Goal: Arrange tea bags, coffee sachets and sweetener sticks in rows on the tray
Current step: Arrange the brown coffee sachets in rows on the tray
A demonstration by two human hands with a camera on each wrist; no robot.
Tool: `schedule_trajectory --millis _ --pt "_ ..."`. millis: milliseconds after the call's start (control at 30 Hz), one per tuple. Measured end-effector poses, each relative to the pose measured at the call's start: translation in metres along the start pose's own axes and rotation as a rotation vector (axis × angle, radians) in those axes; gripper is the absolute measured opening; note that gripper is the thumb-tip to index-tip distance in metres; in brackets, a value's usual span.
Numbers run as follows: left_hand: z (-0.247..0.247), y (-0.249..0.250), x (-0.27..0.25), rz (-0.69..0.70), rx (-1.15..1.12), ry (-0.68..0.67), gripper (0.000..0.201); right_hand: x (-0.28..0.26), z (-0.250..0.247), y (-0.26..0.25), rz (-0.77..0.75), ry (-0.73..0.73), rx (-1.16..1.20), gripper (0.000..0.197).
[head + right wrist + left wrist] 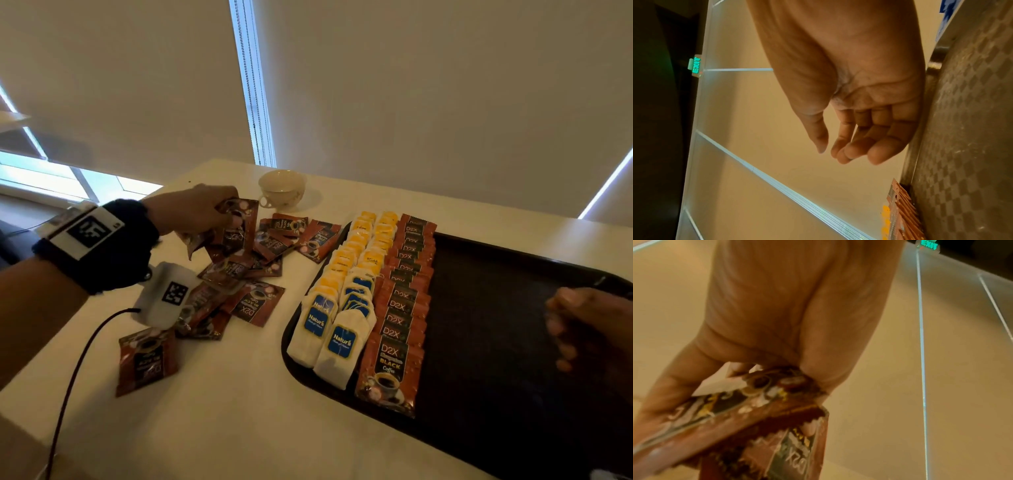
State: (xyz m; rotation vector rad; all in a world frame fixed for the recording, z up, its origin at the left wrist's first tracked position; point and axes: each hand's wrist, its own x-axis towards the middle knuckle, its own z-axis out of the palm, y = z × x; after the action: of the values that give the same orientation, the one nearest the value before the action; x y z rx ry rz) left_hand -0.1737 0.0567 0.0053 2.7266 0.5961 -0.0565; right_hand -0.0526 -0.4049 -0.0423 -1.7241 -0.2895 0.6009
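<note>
A dark tray lies on the white table and holds two rows of tea bags and one row of brown coffee sachets. Left of the tray, loose coffee sachets lie in a heap on the table. Above that heap my left hand grips a few coffee sachets; the left wrist view shows these held sachets between fingers and thumb. My right hand hovers over the tray's bare right part, fingers loosely curled and holding nothing. In the right wrist view the right hand is beside the tray.
A white teacup stands at the back of the table behind the loose sachets. One sachet lies apart near the front left. A black cable runs from my left wrist over the table edge. Closed blinds hang behind the table.
</note>
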Motion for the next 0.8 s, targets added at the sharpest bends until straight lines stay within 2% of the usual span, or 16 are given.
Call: schedule_trajectory --millis 133,300,400,533,600,633,700,800 --pt "0.001 0.003 0.002 0.011 0.126 -0.046 0.015 -0.006 0.019 -0.016 -0.045 -0.017 -0.02 0.076" --pt "-0.007 0.019 -0.005 -0.016 0.092 0.048 0.013 -0.013 0.04 -0.041 -0.158 -0.079 -0.134 0.079" --pt "-0.02 0.052 -0.014 0.13 -0.123 0.018 0.019 -0.014 0.055 -0.065 -0.28 -0.077 -0.174 0.076" --pt "-0.028 0.121 -0.034 0.358 -0.409 -0.095 0.015 -0.017 0.086 -0.097 -0.377 -0.046 -0.098 0.042" --pt "-0.025 0.153 -0.04 0.47 -0.488 -0.151 0.024 -0.012 0.101 -0.103 -0.404 -0.028 -0.13 0.051" --pt "-0.021 0.166 -0.041 0.506 -0.519 -0.16 0.026 -0.009 0.108 -0.103 -0.419 -0.027 -0.135 0.052" --pt "-0.01 0.188 -0.039 0.558 -0.557 -0.142 0.018 -0.003 0.116 -0.103 -0.452 -0.013 -0.118 0.038" --pt "0.005 0.206 -0.033 0.568 -0.608 -0.108 0.017 0.003 0.113 -0.1 -0.522 0.1 -0.116 0.02"
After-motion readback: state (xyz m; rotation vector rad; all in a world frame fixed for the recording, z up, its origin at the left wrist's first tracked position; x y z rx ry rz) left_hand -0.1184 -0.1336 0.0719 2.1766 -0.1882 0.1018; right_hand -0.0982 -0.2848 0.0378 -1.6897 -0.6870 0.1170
